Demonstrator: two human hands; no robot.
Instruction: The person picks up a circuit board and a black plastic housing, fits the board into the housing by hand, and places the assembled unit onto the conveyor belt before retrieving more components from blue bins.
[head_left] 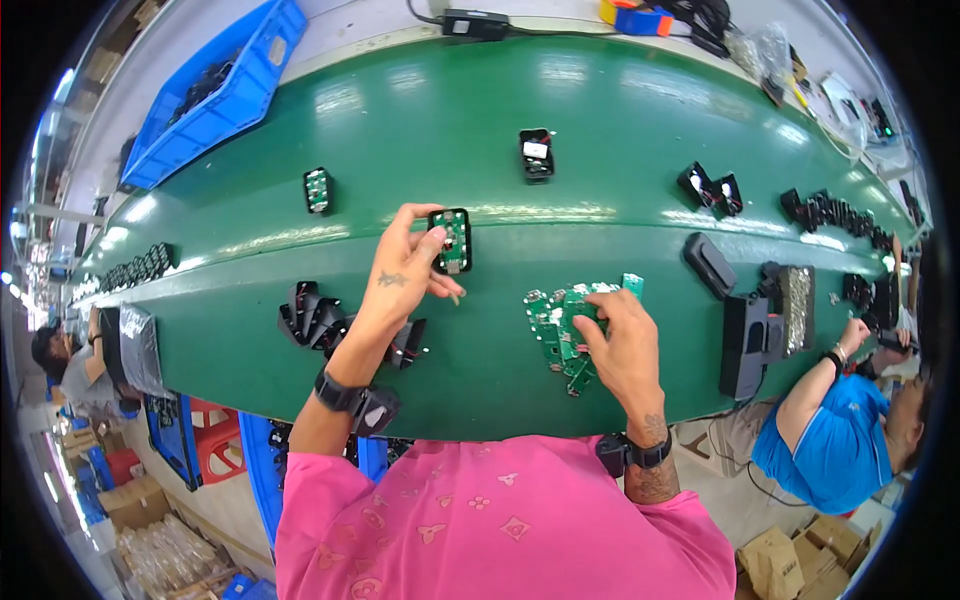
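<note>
My left hand [402, 265] grips a small black plastic casing [466, 256] with a green circuit board [452, 228] lying inside it. The thumb presses on the board and the fingers wrap round the casing. To the right, my right hand [625, 345] is over a loose pile of green circuit boards [548, 322]. Its thumb and fingertips close on one of the boards at the pile's upper side; the palm hides part of the heap. Near my left forearm lie several empty-looking black casings [312, 318], some partly behind the arm.
Further back on the green bench [420, 120] are a casing with a board [318, 190] and another casing [536, 155]. A blue crate [215, 95] stands far left. A dark tool-like block [742, 345] is at right, where a co-worker in blue [835, 435] sits.
</note>
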